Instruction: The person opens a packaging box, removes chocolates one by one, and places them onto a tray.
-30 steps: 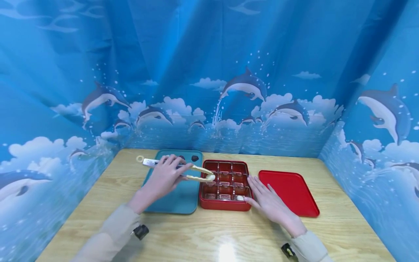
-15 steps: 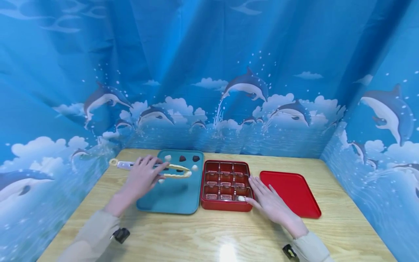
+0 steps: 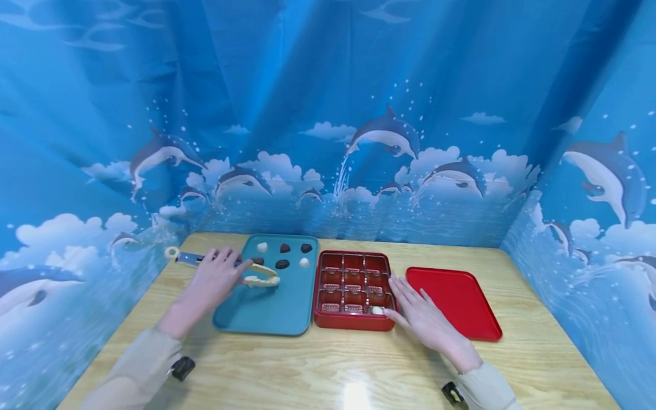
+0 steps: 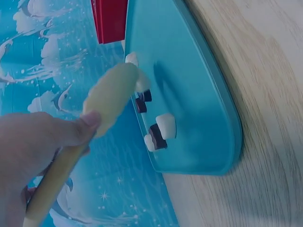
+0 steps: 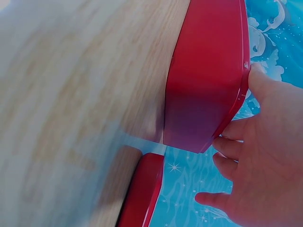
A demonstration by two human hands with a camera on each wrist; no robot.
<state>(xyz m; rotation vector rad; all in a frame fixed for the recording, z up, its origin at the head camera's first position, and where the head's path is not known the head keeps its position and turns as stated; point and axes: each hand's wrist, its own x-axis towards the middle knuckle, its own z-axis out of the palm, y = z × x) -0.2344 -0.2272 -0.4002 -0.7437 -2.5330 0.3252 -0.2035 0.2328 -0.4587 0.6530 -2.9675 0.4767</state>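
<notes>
My left hand [image 3: 212, 282] grips a pair of kitchen tongs [image 3: 262, 269] with cream-coloured arms, held over the blue tray [image 3: 271, 319]. The pale tips nearly meet low above the tray; I cannot tell whether a white piece is between them. Several dark chocolates [image 3: 282, 264] and white chocolates [image 3: 304, 262] lie on the tray. In the left wrist view, a white chocolate [image 4: 166, 126] sits beside a dark one. My right hand [image 3: 422, 319] rests its fingers along the right side of the red box [image 3: 353, 323], thumb at its near corner.
The box has a clear divided insert [image 3: 353, 285], with one white chocolate [image 3: 377, 310] in the near right compartment. A red lid [image 3: 456, 302] lies to the right on the wooden table [image 3: 287, 376]. A dolphin-printed curtain [image 3: 328, 114] hangs behind.
My left hand has carried the tongs leftward from over the box and lowered them over the tray, uncovering more chocolates. My right hand has stayed at the box.
</notes>
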